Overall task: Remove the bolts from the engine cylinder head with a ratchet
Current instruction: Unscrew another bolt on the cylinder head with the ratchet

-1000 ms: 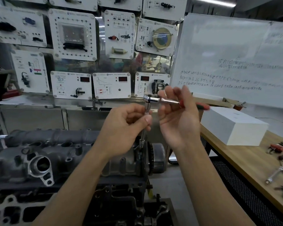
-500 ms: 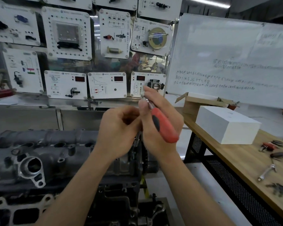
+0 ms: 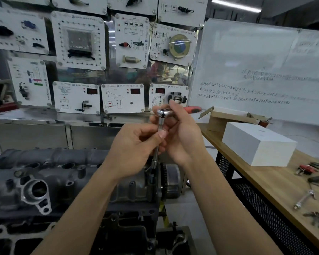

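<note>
A dark grey engine cylinder head [image 3: 68, 173] fills the lower left. A chrome ratchet [image 3: 164, 113] with a red handle stands on a long extension bar [image 3: 157, 144] that runs down to the head's right end, where the bolt itself is hidden. My left hand [image 3: 136, 148] pinches the extension bar between thumb and fingers. Just to its right, my right hand [image 3: 182, 133] grips the ratchet's shaft just behind its head, the red handle end pointing away to the right.
A wooden workbench [image 3: 276, 183] stands at the right with a white box [image 3: 256, 144], an open cardboard box [image 3: 226, 116] and several loose hand tools [image 3: 309, 183]. Behind are wall-mounted training panels [image 3: 77, 41] and a whiteboard [image 3: 261, 70].
The ratchet handle swung toward me half a second ago and has now swung back away to the right. My left hand kept its pinch on the extension bar.
</note>
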The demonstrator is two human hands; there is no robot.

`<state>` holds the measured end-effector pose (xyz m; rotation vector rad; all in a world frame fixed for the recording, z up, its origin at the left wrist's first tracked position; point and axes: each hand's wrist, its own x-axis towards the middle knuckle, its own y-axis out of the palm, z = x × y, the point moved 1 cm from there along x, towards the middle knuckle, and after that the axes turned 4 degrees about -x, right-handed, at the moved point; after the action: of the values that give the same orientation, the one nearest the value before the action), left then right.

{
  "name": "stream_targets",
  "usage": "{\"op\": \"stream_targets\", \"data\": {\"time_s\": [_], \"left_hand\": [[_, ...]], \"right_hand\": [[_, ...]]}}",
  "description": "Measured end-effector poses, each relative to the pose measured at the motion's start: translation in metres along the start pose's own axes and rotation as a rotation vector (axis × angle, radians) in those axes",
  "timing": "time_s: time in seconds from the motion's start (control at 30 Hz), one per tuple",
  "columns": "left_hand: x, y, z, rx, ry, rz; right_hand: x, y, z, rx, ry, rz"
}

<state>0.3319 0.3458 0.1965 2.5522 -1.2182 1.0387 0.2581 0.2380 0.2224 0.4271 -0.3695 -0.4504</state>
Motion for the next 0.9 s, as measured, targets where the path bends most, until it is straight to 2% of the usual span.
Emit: {"op": "stream_targets", "data": {"time_s": [0.03,0.1,0.13,0.2,0.27,0.33,0.4,0.5,0.53,0.63,0.7,0.77,0.83,0.9], "left_hand": [[-0.001,0.0,0.001,0.006,-0.005,-0.051],[-0.003,0.001,0.001,-0.003,-0.015,-0.138],[-0.004,0.001,0.0,0.001,-0.011,-0.169],[-0.005,0.003,-0.004,0.07,0.037,-0.221],[-0.007,0.004,-0.005,0.15,0.076,-0.259],[-0.008,0.005,-0.004,0.149,0.051,-0.303],[-0.009,0.006,-0.004,0.069,0.019,-0.292],[-0.01,0.005,-0.006,-0.069,0.001,-0.077],[-0.01,0.004,-0.005,-0.084,0.004,-0.008],[-0.008,0.004,-0.003,-0.077,0.012,0.076],[-0.007,0.004,-0.002,-0.1,0.0,0.033],[-0.008,0.003,-0.002,-0.085,-0.009,-0.057],[-0.009,0.002,-0.002,-0.041,-0.016,-0.153],[-0.009,0.004,-0.003,0.013,-0.014,-0.229]], "right_hand": [[-0.002,0.0,-0.005,-0.094,-0.14,-0.085],[-0.008,0.003,-0.014,-0.325,-0.572,-0.212],[-0.011,0.005,-0.017,-0.44,-0.796,-0.192],[-0.015,0.007,-0.023,-0.72,-1.13,-0.146],[-0.016,0.008,-0.026,-0.902,-1.318,-0.151],[-0.015,0.01,-0.028,-0.782,-1.243,-0.136],[-0.013,0.011,-0.027,-0.497,-0.938,-0.082],[-0.006,0.004,-0.017,-0.018,-0.329,0.098],[-0.004,0.002,-0.012,0.085,-0.18,0.145],[0.004,-0.001,-0.007,0.247,0.013,0.196],[0.005,0.0,-0.008,0.222,0.023,0.191],[0.002,0.0,-0.013,0.048,-0.108,0.09],[-0.002,-0.002,-0.021,-0.195,-0.496,-0.079],[-0.011,0.0,-0.024,-0.441,-0.956,-0.118]]}}
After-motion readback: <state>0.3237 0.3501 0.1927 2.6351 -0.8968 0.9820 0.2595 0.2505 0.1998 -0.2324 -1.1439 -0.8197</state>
